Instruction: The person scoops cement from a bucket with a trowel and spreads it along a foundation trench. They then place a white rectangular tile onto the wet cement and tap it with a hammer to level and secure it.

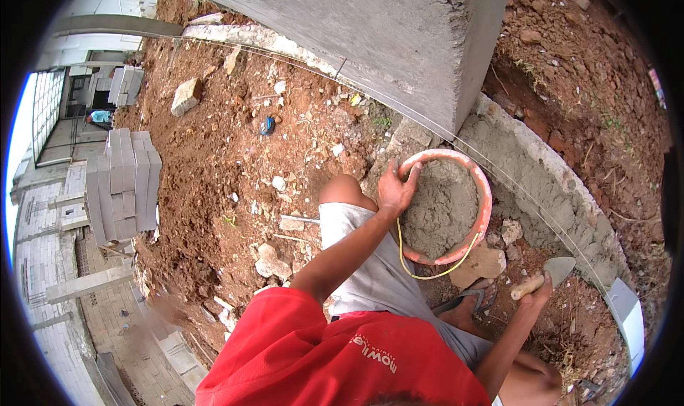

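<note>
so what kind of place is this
Most likely an outdoor building site: there's a bucket of grey mortar, a trowel in the right hand, and stacked blocks beyond the bare earth.

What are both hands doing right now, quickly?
Left hand: closed on the rim of the bucket.
Right hand: closed, holding the trowel by its handle.
</note>
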A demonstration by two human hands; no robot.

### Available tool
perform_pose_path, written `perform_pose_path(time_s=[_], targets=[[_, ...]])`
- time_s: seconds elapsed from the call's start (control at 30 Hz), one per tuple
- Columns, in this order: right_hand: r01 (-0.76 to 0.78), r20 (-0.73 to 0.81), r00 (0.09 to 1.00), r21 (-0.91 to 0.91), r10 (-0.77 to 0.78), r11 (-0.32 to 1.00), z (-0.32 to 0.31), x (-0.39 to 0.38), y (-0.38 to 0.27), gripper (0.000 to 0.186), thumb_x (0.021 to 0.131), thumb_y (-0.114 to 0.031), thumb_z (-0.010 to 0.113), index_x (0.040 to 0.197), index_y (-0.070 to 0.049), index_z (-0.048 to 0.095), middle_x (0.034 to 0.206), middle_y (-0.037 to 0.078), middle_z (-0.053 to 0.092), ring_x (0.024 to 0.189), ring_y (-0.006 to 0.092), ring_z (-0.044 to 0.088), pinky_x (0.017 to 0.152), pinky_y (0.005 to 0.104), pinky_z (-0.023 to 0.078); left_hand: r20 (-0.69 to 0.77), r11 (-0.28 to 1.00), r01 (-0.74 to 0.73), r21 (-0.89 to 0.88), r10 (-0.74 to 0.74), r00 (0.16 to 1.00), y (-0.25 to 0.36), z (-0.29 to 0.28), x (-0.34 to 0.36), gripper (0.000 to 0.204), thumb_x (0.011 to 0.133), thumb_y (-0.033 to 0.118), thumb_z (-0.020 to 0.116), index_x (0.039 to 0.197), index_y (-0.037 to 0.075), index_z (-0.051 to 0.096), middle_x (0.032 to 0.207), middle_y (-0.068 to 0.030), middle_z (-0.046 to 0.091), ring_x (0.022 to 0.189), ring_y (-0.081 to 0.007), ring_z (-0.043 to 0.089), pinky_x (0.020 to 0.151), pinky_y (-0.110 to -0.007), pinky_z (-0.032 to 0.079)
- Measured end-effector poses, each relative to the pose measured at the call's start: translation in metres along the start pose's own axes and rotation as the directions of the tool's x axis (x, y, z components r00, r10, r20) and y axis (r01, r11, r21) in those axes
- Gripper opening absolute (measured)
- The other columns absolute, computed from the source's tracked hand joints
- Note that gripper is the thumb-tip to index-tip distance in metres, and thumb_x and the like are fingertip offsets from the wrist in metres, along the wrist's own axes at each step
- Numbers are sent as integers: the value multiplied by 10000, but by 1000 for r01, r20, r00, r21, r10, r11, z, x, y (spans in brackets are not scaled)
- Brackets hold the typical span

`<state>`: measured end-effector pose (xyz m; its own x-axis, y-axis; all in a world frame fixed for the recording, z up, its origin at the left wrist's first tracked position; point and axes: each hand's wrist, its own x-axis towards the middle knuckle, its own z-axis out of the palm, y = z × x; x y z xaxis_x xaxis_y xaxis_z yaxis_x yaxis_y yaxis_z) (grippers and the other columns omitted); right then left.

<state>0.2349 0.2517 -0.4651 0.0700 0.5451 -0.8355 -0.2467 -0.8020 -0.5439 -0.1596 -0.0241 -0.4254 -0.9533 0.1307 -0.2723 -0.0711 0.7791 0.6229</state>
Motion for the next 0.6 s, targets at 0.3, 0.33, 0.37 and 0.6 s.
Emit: perform_pose_path(time_s=[0.3,0.33,0.37,0.6], targets=[[-47,-85,995,74,53,996,30,-25,97,225,1012,-366,540,986,-143,525,883,-13,477,712,145,439,625,314,408,-51,995,-61,79,65,997,-3,6,6,661,913,635,674,1059,-5,595,955,-303,686,954,-512,661,834,-551,505],[-40,-81,996,55,45,998,32,-29,96,229,1009,-371,544,1001,-142,526,901,-13,477,731,145,442,638,317,411,-56,995,-67,74,71,996,-3,8,4,663,913,638,672,1052,-6,594,952,-302,684,953,-509,661,834,-550,504],[-34,-76,996,37,36,999,33,-33,93,235,1005,-375,547,1015,-142,526,919,-12,477,751,145,446,651,320,413,-98,994,-81,74,88,991,-3,11,3,667,914,643,671,1030,-8,587,938,-297,682,934,-503,666,830,-549,504],[45,-128,991,108,-31,993,49,-33,71,269,992,-377,548,1089,-127,528,981,-8,484,837,151,464,720,335,427,-109,984,-39,176,59,992,-14,16,5,714,902,657,680,1105,-25,628,994,-306,705,978,-491,685,874,-531,518]])
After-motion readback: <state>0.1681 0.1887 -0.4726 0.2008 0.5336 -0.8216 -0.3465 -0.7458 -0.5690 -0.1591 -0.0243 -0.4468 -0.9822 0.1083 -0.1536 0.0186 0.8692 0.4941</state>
